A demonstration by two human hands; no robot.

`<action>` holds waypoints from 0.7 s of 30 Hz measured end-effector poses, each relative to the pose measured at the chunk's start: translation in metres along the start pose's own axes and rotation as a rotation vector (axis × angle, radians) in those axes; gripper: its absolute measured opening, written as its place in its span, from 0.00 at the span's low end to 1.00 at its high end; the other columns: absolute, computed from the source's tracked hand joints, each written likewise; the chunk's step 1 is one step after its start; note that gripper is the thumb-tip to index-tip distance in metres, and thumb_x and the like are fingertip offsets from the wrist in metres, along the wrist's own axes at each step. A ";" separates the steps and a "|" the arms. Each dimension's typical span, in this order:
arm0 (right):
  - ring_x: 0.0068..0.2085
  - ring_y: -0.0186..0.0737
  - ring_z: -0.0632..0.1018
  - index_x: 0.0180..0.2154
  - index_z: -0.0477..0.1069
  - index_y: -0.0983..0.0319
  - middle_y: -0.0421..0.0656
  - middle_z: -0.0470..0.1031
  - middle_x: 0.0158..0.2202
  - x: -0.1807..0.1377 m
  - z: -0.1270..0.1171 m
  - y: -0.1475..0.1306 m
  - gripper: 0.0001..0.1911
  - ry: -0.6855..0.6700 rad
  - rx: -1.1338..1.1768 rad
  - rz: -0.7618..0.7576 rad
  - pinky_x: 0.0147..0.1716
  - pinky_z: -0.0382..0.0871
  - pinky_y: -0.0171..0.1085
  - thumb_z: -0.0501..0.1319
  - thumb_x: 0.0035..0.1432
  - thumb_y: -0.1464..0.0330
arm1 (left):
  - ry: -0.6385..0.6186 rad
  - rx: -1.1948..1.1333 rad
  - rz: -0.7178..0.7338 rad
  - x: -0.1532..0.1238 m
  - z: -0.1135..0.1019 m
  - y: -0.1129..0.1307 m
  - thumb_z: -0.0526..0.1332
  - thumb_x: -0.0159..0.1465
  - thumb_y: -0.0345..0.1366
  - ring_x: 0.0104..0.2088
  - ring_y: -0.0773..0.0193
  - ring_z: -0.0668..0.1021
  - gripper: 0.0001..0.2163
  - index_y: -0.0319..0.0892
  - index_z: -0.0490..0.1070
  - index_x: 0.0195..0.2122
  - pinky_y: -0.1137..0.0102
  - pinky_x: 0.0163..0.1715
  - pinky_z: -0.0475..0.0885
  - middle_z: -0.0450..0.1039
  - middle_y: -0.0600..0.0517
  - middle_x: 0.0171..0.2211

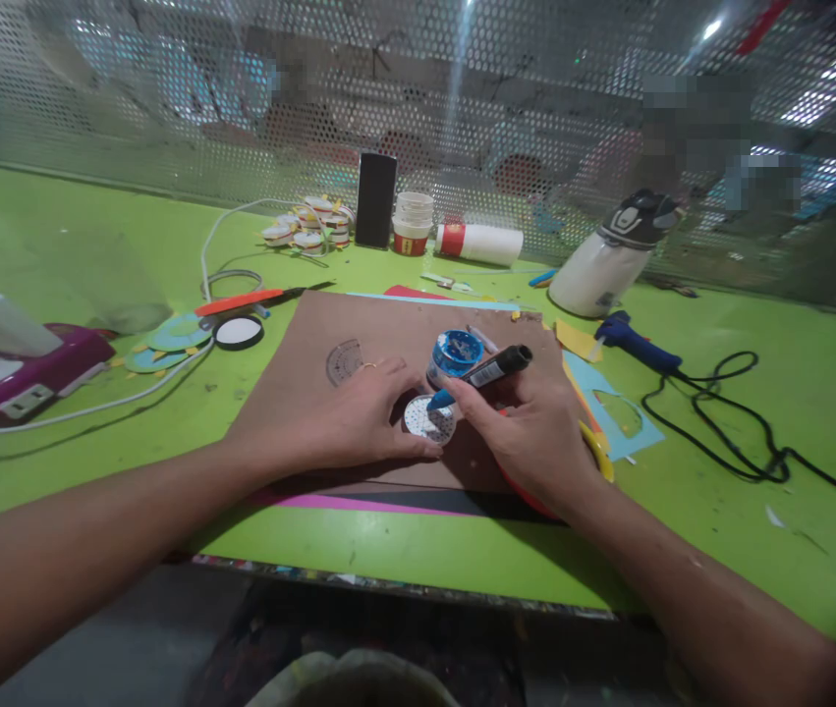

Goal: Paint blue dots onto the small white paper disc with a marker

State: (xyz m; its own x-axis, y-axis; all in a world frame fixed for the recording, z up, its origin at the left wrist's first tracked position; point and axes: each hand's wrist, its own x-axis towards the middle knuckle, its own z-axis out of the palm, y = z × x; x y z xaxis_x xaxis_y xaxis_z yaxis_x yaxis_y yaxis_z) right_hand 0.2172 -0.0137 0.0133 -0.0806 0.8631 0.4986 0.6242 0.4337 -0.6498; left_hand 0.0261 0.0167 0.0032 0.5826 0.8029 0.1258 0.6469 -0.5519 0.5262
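Observation:
My left hand (355, 417) grips the edge of a small white disc (424, 424) covered in blue dots, thumb at the near side and fingers at the far side. Held like a pen in my right hand (542, 432) is a marker (491, 369) with a black end. Its blue tip is at the disc's face; whether it touches, I cannot tell. Just beyond the disc stands a blue round tub or roll (458, 348). A clear protractor (345, 364) lies past my left hand on the brown board (292, 393). Scissors with yellow and red handles (597, 452) lie partly under my right hand.
On the right are a blue glue gun (639, 344) with a black cord and a white bottle (598, 270). At the back stand a phone (375, 201) and paper cups (413, 226). An orange utility knife (241, 301) and a purple power strip (41, 378) lie left.

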 end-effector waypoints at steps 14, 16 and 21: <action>0.26 0.37 0.75 0.30 0.73 0.63 0.41 0.76 0.24 0.005 -0.005 -0.003 0.08 -0.020 0.026 -0.007 0.27 0.68 0.36 0.61 0.59 0.66 | 0.013 -0.006 0.011 0.000 0.000 0.000 0.68 0.56 0.50 0.39 0.55 0.72 0.19 0.42 0.70 0.39 0.64 0.36 0.66 0.71 0.49 0.39; 0.25 0.36 0.75 0.30 0.74 0.62 0.40 0.76 0.24 0.004 -0.005 -0.005 0.07 0.115 0.080 -0.007 0.26 0.70 0.35 0.63 0.58 0.66 | 0.011 -0.004 -0.007 0.000 -0.001 0.001 0.68 0.55 0.51 0.39 0.54 0.73 0.19 0.42 0.71 0.39 0.64 0.36 0.66 0.71 0.49 0.39; 0.23 0.36 0.75 0.29 0.74 0.61 0.41 0.77 0.24 0.002 -0.008 -0.004 0.11 0.266 0.017 0.008 0.23 0.70 0.35 0.65 0.58 0.61 | 0.014 0.008 -0.042 0.000 -0.002 0.005 0.70 0.54 0.51 0.39 0.53 0.73 0.20 0.43 0.71 0.39 0.63 0.37 0.66 0.72 0.49 0.39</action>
State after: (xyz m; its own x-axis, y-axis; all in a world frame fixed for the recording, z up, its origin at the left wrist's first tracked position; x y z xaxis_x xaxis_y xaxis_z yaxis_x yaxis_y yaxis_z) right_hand 0.2212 -0.0158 0.0216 0.1325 0.7689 0.6255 0.6107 0.4337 -0.6625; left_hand 0.0285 0.0139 0.0077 0.5484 0.8282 0.1153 0.6746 -0.5196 0.5243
